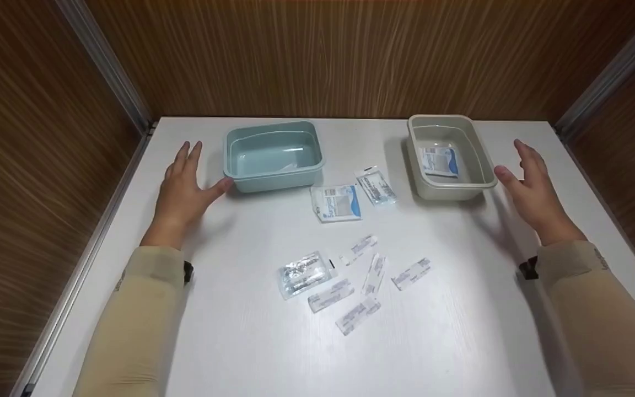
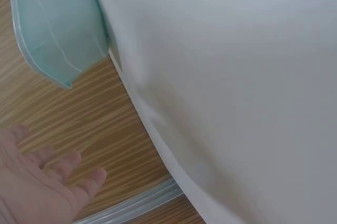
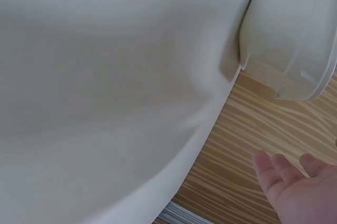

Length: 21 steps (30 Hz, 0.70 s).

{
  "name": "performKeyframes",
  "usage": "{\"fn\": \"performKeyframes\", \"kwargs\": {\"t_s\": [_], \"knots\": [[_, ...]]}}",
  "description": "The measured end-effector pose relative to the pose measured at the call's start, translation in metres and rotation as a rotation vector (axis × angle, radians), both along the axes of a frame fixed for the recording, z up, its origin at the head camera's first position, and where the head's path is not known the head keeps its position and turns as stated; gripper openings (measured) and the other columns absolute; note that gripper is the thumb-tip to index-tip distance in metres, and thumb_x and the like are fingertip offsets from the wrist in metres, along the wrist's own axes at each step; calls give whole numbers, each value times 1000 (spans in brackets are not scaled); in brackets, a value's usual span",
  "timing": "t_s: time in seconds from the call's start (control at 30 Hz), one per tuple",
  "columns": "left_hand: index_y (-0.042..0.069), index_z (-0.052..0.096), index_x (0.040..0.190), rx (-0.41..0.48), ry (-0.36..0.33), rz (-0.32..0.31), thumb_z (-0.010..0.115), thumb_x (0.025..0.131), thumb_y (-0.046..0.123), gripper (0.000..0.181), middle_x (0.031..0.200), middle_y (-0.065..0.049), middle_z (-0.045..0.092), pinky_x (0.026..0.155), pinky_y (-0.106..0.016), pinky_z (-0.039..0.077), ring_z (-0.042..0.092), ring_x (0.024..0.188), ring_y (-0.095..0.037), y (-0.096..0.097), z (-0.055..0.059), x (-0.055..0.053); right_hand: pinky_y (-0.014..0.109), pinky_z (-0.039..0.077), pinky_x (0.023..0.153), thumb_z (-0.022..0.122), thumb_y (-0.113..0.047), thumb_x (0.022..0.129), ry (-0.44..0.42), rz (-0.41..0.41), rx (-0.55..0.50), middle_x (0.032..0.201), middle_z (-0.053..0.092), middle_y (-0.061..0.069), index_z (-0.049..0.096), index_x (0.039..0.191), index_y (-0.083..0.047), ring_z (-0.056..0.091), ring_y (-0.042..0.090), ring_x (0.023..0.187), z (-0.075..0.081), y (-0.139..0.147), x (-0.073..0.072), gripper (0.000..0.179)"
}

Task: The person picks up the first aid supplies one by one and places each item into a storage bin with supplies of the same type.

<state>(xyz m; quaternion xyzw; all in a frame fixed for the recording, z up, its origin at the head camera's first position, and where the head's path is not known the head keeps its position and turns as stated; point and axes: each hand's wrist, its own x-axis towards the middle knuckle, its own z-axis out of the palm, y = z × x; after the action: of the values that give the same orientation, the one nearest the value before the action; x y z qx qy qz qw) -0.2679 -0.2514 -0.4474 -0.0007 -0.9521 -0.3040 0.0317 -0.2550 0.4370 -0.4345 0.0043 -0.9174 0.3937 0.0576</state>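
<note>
My left hand is spread beside the light-blue plastic bin, its thumb near the bin's front left corner. Whether the thumb touches the rim is unclear. On the other side, my right hand hovers by the beige bin, thumb close to its right rim. Both hands hold nothing, and their fingers also show in the left wrist view and right wrist view. A white-and-blue packet lies inside the beige bin. Between the bins is a similar packet printed "Surgical".
A clear-and-printed packet lies right of the Surgical packet, and a shiny one nearer the front. Several narrow paper-wrapped strips, one a strip at the right, are scattered on the white table. Wood-grain panels enclose the back and sides.
</note>
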Motion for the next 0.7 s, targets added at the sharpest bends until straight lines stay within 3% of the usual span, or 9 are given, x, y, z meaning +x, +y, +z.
{"fn": "performKeyframes", "kwargs": {"t_s": [0.23, 0.7], "knots": [[27, 13, 184, 56, -19, -6, 66, 96, 86, 118, 194, -9, 3, 139, -74, 22, 13, 177, -49, 7, 1, -2, 82, 23, 133, 54, -55, 118, -22, 8, -11, 192, -1, 19, 6, 184, -25, 15, 56, 172, -2, -2, 0, 87], [23, 28, 181, 55, 69, -56, 77, 101, 64, 103, 191, -9, 18, 137, -74, 29, 23, 175, -45, 30, 0, 16, 84, 22, 133, 54, -60, 116, -162, 23, 20, 192, -11, 16, -3, 184, -26, 15, 57, 173, -1, -4, -2, 95]]}}
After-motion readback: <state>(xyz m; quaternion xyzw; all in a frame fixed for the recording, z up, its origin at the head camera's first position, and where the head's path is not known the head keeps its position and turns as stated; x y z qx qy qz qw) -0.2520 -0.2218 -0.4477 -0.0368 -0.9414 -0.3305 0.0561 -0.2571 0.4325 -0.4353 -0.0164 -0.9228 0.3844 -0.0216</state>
